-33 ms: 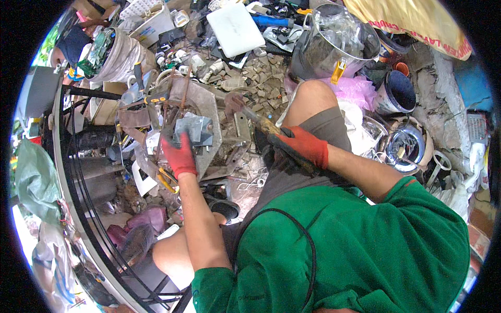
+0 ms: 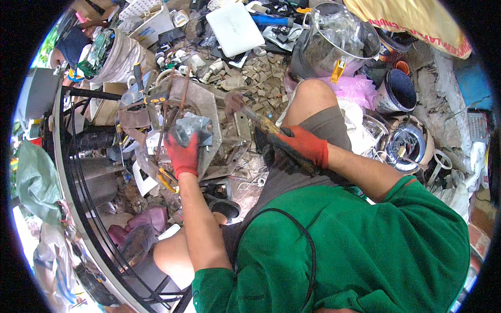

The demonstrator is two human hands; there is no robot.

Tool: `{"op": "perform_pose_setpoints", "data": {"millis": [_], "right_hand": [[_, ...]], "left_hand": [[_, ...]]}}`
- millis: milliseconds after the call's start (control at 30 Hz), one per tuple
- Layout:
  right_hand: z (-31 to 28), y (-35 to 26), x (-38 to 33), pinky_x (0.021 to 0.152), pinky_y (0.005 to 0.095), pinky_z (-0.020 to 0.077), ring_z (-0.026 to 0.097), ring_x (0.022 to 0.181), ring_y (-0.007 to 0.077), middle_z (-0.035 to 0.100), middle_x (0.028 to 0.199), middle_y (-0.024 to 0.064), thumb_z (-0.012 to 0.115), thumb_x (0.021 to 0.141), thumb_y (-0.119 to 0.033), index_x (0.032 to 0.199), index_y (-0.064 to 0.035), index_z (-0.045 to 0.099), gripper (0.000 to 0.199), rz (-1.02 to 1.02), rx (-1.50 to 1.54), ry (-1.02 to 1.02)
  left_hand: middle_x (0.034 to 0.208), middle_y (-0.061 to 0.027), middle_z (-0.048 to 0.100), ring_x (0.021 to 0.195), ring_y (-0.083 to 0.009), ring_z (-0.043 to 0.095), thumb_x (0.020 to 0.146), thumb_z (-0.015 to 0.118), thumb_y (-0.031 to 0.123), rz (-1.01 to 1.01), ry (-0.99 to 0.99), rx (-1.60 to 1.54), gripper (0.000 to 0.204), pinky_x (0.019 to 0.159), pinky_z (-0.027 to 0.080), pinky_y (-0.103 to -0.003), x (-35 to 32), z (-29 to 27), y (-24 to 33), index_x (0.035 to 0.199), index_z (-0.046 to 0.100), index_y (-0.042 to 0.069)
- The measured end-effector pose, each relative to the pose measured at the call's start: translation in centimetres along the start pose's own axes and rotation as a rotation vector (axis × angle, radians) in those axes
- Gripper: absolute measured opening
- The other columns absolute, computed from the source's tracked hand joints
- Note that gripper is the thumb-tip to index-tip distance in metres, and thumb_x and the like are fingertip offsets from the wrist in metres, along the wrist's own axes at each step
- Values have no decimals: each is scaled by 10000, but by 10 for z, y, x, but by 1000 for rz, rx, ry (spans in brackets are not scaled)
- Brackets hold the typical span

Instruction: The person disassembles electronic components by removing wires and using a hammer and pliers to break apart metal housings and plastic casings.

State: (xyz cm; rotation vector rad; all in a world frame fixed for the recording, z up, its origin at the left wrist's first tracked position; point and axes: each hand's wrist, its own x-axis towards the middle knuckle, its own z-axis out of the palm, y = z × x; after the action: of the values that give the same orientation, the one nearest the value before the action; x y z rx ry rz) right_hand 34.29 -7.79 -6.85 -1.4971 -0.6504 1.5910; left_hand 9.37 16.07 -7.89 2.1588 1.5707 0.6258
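Observation:
My left hand (image 2: 182, 155), in a red glove with dark palm, grips the near side of a small grey sheet-metal piece (image 2: 201, 131) with thumb and fingers. The piece rests on a grey angular metal block (image 2: 211, 151); its exact kind is unclear. In my right hand (image 2: 304, 147), also red-gloved, is a hammer (image 2: 267, 125), closed round its worn handle near my thigh. The brownish hammer head (image 2: 235, 102) is raised to the right of the piece, apart from it and slightly blurred. Thin rusty rods (image 2: 185, 91) lie just beyond my left hand.
Yellow-handled cutters (image 2: 167, 180) and a screwdriver (image 2: 139, 75) lie at left beside a black metal frame (image 2: 73, 156). Broken chips (image 2: 266, 75) cover the ground ahead. A large metal pot (image 2: 334, 47) and a dark bucket (image 2: 399, 93) stand at far right.
My left hand's fingers have shifted slightly and drawn together on the metal piece, which has turned a little. My right hand and the hammer are nearly unmoved.

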Motion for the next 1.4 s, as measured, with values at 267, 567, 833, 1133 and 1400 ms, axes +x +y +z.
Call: {"op": "perform_pose_setpoints", "data": {"millis": [267,567,833,1133,1400], "right_hand": [[2,-11,1,726,337,510,622,777,150,680,873,88,577,936,-412,1119,-1,625,452,-8,3,-37],[-2,3,7,739,356,521,645,789,201,689,928,151,597,921,-402,1171,-23,623,454,49,22,-19],[0,17,13,528,304,493,587,602,133,631,778,58,615,923,-359,1116,-18,609,391,-187,-15,54],[4,6,11,583,330,515,606,667,146,654,829,84,623,918,-361,1120,-8,611,407,-114,24,-9],[9,1,8,731,357,523,635,792,176,681,924,122,624,913,-367,1164,7,604,450,-63,-94,24]], "left_hand": [[1418,-245,422,1350,-408,334,674,826,450,-94,-201,-139,984,1132,285,-422,19,-14,-12,1419,360,8],[1451,-292,337,1360,-417,321,639,814,520,-95,-327,491,1130,1130,285,-446,8,-40,43,1474,245,15],[1264,-310,521,1214,-462,473,823,664,330,227,-52,464,564,1030,394,-474,16,-36,16,1286,540,33],[1321,-260,486,1162,-446,509,753,686,163,390,-192,374,447,977,441,-468,12,-26,9,1172,558,72],[1285,-222,547,1167,-387,545,735,685,109,366,-186,306,444,963,468,-426,0,-21,1,1165,598,44]]}}
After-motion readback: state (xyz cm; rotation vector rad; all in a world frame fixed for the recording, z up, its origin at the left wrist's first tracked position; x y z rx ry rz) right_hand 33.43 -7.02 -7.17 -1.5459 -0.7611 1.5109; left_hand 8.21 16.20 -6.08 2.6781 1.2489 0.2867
